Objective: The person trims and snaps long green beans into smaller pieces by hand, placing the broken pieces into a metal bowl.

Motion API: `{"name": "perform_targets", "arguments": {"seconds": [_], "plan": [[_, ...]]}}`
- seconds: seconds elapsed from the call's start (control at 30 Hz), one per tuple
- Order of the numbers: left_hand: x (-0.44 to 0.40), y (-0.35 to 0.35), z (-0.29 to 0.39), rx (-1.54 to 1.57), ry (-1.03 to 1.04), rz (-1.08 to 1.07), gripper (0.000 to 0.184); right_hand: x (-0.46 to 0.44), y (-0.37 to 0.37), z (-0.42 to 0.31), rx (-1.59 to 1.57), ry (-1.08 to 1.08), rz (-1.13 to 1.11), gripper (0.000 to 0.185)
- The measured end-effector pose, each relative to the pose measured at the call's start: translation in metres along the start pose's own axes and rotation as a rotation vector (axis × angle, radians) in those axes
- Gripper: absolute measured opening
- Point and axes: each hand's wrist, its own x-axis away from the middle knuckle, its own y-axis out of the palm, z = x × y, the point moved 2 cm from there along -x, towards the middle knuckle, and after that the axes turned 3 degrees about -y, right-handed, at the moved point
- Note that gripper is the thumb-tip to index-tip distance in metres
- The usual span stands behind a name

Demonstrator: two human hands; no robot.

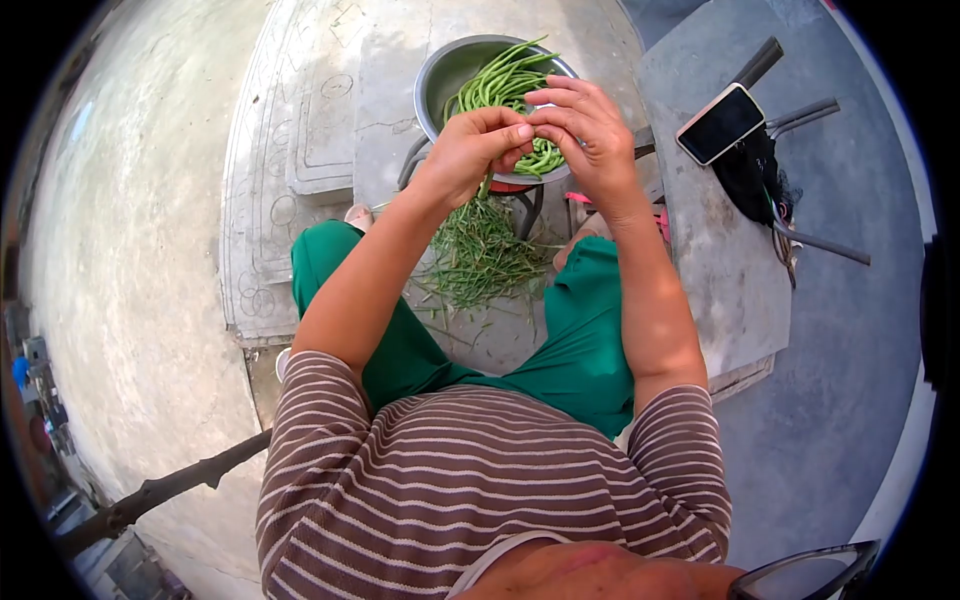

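My left hand and my right hand meet at the fingertips above a metal bowl. Long green beans lie heaped in the bowl, some hanging over its far rim. The left hand is closed, and a green bean shows just under its palm. Thumb and forefinger of the right hand are pinched together beside the left thumb, its other fingers loosely stretched. Whatever sits in that pinch is too small to make out.
Below, between my feet, is a pile of green trimmings on the concrete. The bowl rests on a stool with dark legs. To the right, a phone and a black bag lie by metal tubes. A branch is at left.
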Motion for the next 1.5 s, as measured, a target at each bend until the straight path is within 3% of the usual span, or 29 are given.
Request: {"name": "perform_targets", "arguments": {"seconds": [0.13,0.2,0.3,0.33,0.4,0.47,0.53,0.6,0.67,0.7,0.83,0.9,1.0,1.07,1.13,1.17,1.23,1.5], "plan": [[-0.005,0.0,-0.009,0.299,0.005,-0.04,0.011,0.007,0.017,-0.01,-0.214,0.233,0.116,0.013],[-0.006,0.003,-0.011,0.362,0.033,-0.067,0.011,0.015,0.029,-0.011,-0.874,0.75,0.291,0.01],[-0.004,0.007,-0.01,0.403,0.051,-0.004,0.01,0.015,0.035,-0.012,-1.107,0.89,0.388,0.013],[-0.003,0.006,-0.008,0.372,0.043,0.013,0.012,0.013,0.034,-0.01,-1.109,0.89,0.388,0.013],[-0.002,0.007,-0.007,0.342,0.034,0.035,0.014,0.003,0.024,-0.001,-1.103,0.72,0.592,0.016],[-0.002,0.008,-0.006,0.364,0.036,0.065,0.015,-0.001,0.013,0.017,-1.07,0.624,0.554,0.017],[-0.004,0.002,-0.009,0.363,0.023,0.005,0.016,-0.007,0.004,0.023,-0.229,0.461,0.252,0.021],[-0.005,-0.001,-0.007,0.362,0.016,-0.056,0.017,-0.003,0.005,0.024,-0.373,0.509,0.237,0.024],[-0.003,0.001,-0.004,0.374,0.044,-0.077,0.018,-0.006,0.009,0.01,-0.406,0.362,-0.047,0.023],[-0.004,0.0,-0.004,0.376,0.043,-0.075,0.018,-0.003,0.015,0.007,-0.444,0.338,-0.061,0.02],[0.0,0.001,0.001,0.274,-0.038,-0.038,0.017,0.004,0.017,0.01,-0.506,0.436,-0.018,0.016],[0.002,-0.001,0.0,0.211,-0.097,-0.018,0.016,0.011,0.015,0.02,-0.729,0.72,0.12,0.013],[0.001,-0.008,-0.005,0.078,-0.079,0.015,0.016,0.01,0.008,0.025,-0.781,0.691,0.153,0.013],[0.001,-0.01,-0.006,0.039,-0.055,0.026,0.014,0.01,0.007,0.025,-0.757,0.683,0.122,0.013],[0.0,-0.012,-0.006,0.035,-0.045,0.028,0.014,-0.002,-0.001,0.012,-0.313,0.31,0.041,0.017],[0.0,-0.012,-0.006,0.03,-0.035,0.028,0.013,-0.003,-0.001,0.013,-0.314,0.31,0.04,0.017],[0.001,-0.012,-0.004,0.044,-0.036,0.021,0.013,-0.006,0.0,0.009,-0.022,0.007,-0.069,0.019],[0.004,-0.009,0.003,-0.001,0.019,0.004,0.015,-0.002,0.003,0.004,0.073,0.046,-0.081,0.012]]}}
